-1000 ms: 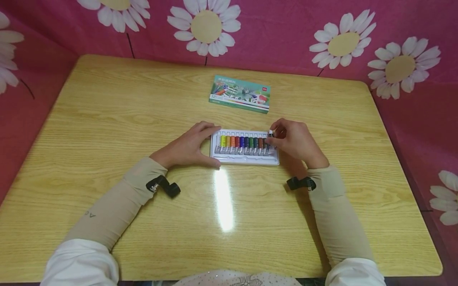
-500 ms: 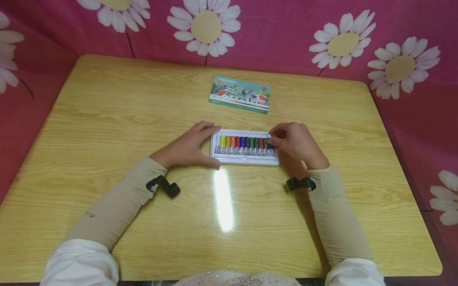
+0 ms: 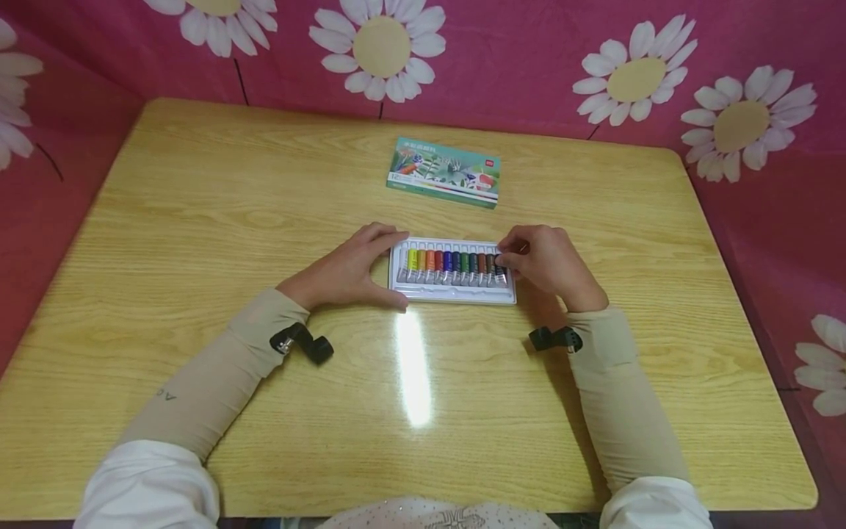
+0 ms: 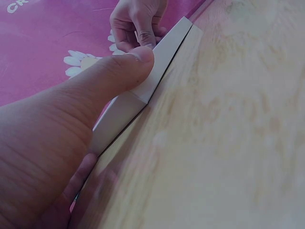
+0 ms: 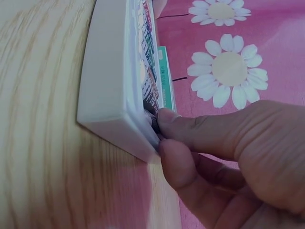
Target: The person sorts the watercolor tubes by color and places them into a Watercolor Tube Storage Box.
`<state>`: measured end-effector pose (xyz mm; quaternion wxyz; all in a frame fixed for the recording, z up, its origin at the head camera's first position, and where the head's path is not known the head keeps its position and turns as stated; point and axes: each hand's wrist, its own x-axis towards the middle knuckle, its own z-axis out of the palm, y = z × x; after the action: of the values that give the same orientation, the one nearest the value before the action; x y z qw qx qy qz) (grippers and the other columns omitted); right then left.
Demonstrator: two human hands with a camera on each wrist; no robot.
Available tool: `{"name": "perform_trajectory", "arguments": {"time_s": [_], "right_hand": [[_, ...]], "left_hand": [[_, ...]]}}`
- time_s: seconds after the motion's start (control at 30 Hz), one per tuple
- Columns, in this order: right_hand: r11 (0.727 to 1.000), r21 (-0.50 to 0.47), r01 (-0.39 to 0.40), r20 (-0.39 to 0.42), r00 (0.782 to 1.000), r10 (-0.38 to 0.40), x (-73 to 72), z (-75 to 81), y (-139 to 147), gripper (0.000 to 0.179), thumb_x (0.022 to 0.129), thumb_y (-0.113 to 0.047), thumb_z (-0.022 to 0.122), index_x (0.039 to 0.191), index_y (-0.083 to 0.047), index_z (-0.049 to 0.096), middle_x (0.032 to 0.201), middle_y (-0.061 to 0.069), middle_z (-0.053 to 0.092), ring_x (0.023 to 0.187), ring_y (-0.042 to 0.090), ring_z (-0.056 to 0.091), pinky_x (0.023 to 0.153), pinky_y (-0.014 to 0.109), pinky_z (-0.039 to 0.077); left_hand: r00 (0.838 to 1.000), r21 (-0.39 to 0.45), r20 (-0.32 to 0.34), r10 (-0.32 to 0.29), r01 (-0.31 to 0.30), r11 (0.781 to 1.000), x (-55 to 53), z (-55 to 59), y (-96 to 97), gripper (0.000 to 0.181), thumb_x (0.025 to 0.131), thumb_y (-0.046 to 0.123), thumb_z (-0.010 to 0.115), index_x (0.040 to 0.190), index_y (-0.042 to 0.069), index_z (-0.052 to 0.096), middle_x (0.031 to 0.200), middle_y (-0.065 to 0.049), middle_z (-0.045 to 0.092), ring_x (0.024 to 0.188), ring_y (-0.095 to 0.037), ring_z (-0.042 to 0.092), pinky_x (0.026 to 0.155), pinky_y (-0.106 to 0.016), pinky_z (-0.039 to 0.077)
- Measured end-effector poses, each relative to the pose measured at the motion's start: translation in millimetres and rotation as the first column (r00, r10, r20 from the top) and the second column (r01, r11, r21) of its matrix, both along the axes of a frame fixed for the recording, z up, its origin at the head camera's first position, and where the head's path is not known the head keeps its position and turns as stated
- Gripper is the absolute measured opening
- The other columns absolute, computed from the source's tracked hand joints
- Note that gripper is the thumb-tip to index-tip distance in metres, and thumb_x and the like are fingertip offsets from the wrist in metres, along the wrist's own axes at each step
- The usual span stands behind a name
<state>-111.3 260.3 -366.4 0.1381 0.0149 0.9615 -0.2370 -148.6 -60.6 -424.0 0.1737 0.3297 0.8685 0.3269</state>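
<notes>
A white plastic tray (image 3: 456, 294) lies on the table in the head view, with a row of small colored paint tubes in its slots. My left hand (image 3: 349, 270) holds the tray's left end, thumb at the near edge and fingers at the far edge. In the left wrist view the thumb (image 4: 128, 69) presses the tray's side wall (image 4: 167, 50). At the right end, my right hand (image 3: 547, 263) pinches a black paint tube (image 3: 500, 270) lying in the last slot. Thumb and index finger cover its upper part in the right wrist view.
Behind the tray lies a green paint box (image 3: 444, 173) with a printed plant picture. Wood-grain tabletop (image 3: 264, 411) surrounds both. A pink cloth with white daisies (image 3: 382, 48) hangs past the table's far edge.
A second ago my right hand held the tube at a raised angle over the tray's right end. It has lowered into the last slot. The left hand and the tray stay put.
</notes>
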Motion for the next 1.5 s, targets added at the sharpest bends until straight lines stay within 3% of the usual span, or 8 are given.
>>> {"name": "perform_trajectory", "arguments": {"time_s": [0.33, 0.67, 0.93, 1.5], "right_hand": [[1.0, 0.014, 0.002, -0.013, 1.0, -0.002, -0.4, -2.4, -2.2, 0.013, 0.099, -0.014, 0.071, 0.109, -0.007, 0.074, 0.111, 0.016, 0.072, 0.102, 0.029, 0.058, 0.088, 0.036, 0.052], [1.0, 0.018, -0.025, -0.004, 1.0, 0.025, -0.7, -2.1, 2.4, 0.014, 0.1, -0.018, 0.069, 0.109, -0.008, 0.072, 0.108, 0.014, 0.071, 0.099, 0.028, 0.057, 0.087, 0.037, 0.049], [1.0, 0.008, -0.023, -0.011, 1.0, 0.023, 0.7, -3.8, 2.3, 0.027, 0.097, -0.033, 0.074, 0.11, -0.01, 0.073, 0.103, 0.012, 0.07, 0.096, 0.027, 0.056, 0.084, 0.036, 0.047], [0.998, -0.056, 0.001, -0.001, 1.0, -0.001, 1.0, -9.0, -5.4, 0.02, 0.096, -0.027, 0.075, 0.107, -0.01, 0.073, 0.101, 0.011, 0.071, 0.096, 0.026, 0.057, 0.083, 0.034, 0.047]], "left_hand": [[1.0, -0.005, -0.006, 0.002, -0.002, 1.0, -1.1, -0.8, 0.8, 0.118, 0.07, 0.071, 0.084, 0.164, 0.024, 0.031, 0.166, -0.002, 0.03, 0.153, -0.023, 0.032, 0.128, -0.049, 0.033], [1.0, 0.001, -0.003, -0.002, 0.002, 1.0, -0.8, 0.0, 1.4, 0.117, 0.07, 0.07, 0.085, 0.164, 0.024, 0.031, 0.166, -0.002, 0.03, 0.153, -0.023, 0.032, 0.128, -0.049, 0.033], [1.0, 0.002, 0.011, 0.002, -0.002, 1.0, 0.8, 1.4, 2.0, 0.117, 0.07, 0.069, 0.086, 0.164, 0.024, 0.032, 0.167, -0.003, 0.029, 0.154, -0.024, 0.031, 0.128, -0.05, 0.032], [1.0, 0.002, 0.001, 0.001, -0.001, 1.0, 1.3, 1.9, 1.0, 0.119, 0.069, 0.069, 0.086, 0.164, 0.023, 0.031, 0.166, -0.003, 0.031, 0.153, -0.023, 0.032, 0.128, -0.049, 0.032]]}}
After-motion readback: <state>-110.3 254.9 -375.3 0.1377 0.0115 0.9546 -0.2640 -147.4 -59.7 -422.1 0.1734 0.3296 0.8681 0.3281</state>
